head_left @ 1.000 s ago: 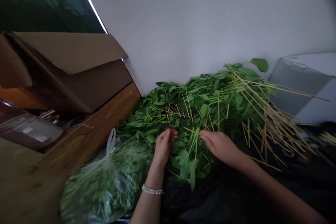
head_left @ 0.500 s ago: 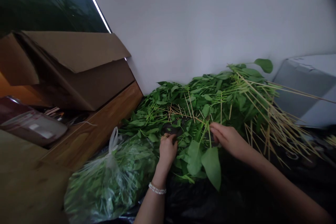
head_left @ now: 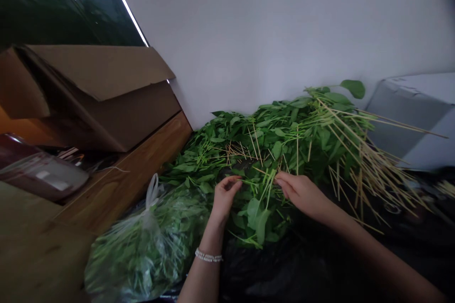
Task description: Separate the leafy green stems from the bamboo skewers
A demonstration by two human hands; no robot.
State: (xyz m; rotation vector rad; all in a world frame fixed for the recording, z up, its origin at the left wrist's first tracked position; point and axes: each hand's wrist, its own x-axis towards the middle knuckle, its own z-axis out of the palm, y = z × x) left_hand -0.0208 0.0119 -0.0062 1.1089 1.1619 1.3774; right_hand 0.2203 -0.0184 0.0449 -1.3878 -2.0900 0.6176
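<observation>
A big pile of green leafy stalks (head_left: 284,137) lies against the white wall, with pale bare stems (head_left: 362,161) fanning out to the right. My left hand (head_left: 224,195), a bead bracelet on its wrist, pinches a thin green stem at the pile's near edge. My right hand (head_left: 300,190) is closed on a small bunch of leafy stalks (head_left: 261,203), whose leaves hang down between the two hands. Both hands are close together at the front of the pile.
A clear plastic bag of picked leaves (head_left: 142,246), knotted at the top, lies at the lower left. A wooden ledge (head_left: 135,170) carries an open cardboard box (head_left: 106,94). A grey box (head_left: 415,113) stands at the right. Black sheeting (head_left: 291,270) covers the floor.
The bunch in my right hand was lifted with large leaves hanging, and now sits lower. My left hand has risen from the leaves and now pinches a stem.
</observation>
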